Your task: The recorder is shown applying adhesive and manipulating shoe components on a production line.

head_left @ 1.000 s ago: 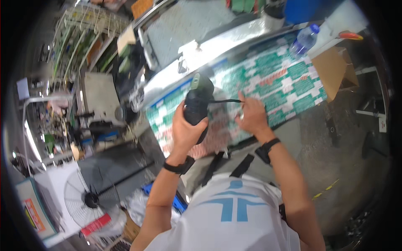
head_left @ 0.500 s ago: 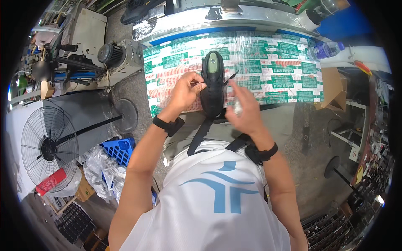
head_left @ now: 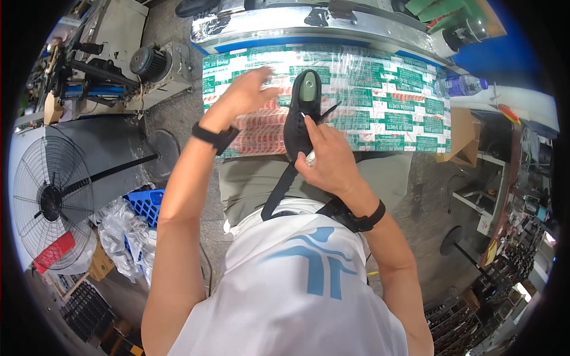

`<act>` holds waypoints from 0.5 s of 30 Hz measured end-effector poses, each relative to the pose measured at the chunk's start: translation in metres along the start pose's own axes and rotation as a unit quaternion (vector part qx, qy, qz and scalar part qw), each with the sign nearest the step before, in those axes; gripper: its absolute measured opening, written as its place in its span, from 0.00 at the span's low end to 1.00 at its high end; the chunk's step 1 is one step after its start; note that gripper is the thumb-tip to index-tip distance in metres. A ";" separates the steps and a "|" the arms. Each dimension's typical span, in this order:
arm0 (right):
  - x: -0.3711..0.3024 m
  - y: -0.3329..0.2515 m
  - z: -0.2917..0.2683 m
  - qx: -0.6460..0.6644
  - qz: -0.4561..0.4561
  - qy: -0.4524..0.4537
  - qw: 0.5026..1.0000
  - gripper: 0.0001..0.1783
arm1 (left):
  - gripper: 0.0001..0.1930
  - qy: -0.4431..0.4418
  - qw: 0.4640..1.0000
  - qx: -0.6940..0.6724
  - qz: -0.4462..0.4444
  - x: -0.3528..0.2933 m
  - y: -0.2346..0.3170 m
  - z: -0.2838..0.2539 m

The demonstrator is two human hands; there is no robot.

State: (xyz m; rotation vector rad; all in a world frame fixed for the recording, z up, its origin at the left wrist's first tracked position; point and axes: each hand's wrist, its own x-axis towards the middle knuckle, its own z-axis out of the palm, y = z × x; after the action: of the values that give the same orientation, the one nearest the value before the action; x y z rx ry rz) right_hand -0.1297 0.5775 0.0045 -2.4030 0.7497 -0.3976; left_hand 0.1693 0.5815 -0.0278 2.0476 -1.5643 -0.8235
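A black shoe (head_left: 298,132) with a green insole (head_left: 308,87) lies on a work surface (head_left: 404,121) covered in green, white and red printed tape, its toe toward me. My right hand (head_left: 329,155) is closed beside the toe, the index finger reaching onto the shoe's upper. Something small and whitish shows in its curled fingers, too hidden to name. A thin black strip (head_left: 331,110) sticks out past the shoe's right side. My left hand (head_left: 246,95) hovers to the left of the shoe, touching nothing, fingers apart and slightly blurred.
A metal-edged bench (head_left: 273,29) runs behind the surface. At its right end lies a bottle with a purple cap (head_left: 466,86), beside a cardboard box (head_left: 466,139). To the left stand a motor (head_left: 149,63), a floor fan (head_left: 52,202) and a blue crate (head_left: 145,206) with clear plastic.
My left hand has let go at the shoe's left side and moved up and left, opening. My right hand has moved left, its index finger now over the shoe's upper.
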 end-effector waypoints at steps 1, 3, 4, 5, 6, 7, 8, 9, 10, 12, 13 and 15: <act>0.001 -0.001 -0.002 -0.014 0.003 -0.007 1.000 0.44 | 0.35 -0.023 0.993 -0.114 -0.005 0.012 0.013 0.012; 0.001 0.001 -0.010 0.005 0.029 -0.021 0.999 0.44 | 0.38 -0.048 0.972 -0.232 -0.005 0.035 0.044 0.020; 0.001 0.001 -0.014 0.028 0.054 -0.032 0.998 0.43 | 0.38 -0.108 0.972 -0.207 0.029 0.044 0.051 0.020; 0.002 -0.001 -0.015 0.022 0.057 -0.034 0.998 0.43 | 0.37 -0.170 0.967 -0.181 0.065 0.049 0.055 0.023; 0.006 -0.002 -0.018 0.057 0.075 -0.043 0.995 0.42 | 0.37 -0.169 0.965 -0.189 0.073 0.050 0.046 0.025; 0.011 -0.005 -0.017 0.091 0.093 -0.050 0.990 0.41 | 0.37 -0.157 0.969 -0.172 0.083 0.046 0.025 0.021; 0.012 -0.003 0.000 0.140 0.085 -0.025 0.986 0.40 | 0.36 -0.145 0.972 -0.157 0.095 0.047 0.018 0.025; 0.016 -0.017 0.006 0.153 0.080 -0.005 0.985 0.40 | 0.36 -0.150 0.970 -0.165 0.100 0.043 0.024 0.028; 0.018 -0.025 0.016 0.102 0.074 -0.012 0.992 0.38 | 0.36 -0.167 0.971 -0.161 0.066 0.041 0.030 0.023; 0.012 -0.044 0.034 0.147 0.020 -0.042 0.988 0.38 | 0.34 -0.175 0.972 -0.146 0.061 0.047 0.035 0.017; 0.005 -0.047 0.040 0.151 -0.007 -0.045 0.987 0.39 | 0.33 -0.176 0.974 -0.127 0.065 0.054 0.040 0.017; -0.003 -0.047 0.038 0.164 -0.038 -0.057 0.984 0.40 | 0.33 -0.173 0.977 -0.110 0.056 0.051 0.050 0.017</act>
State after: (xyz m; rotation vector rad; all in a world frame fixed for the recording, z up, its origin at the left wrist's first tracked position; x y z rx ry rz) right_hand -0.0959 0.6272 0.0031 -2.1273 0.5001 -0.3784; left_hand 0.1320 0.5193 -0.0177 1.7090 -1.6612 -1.3005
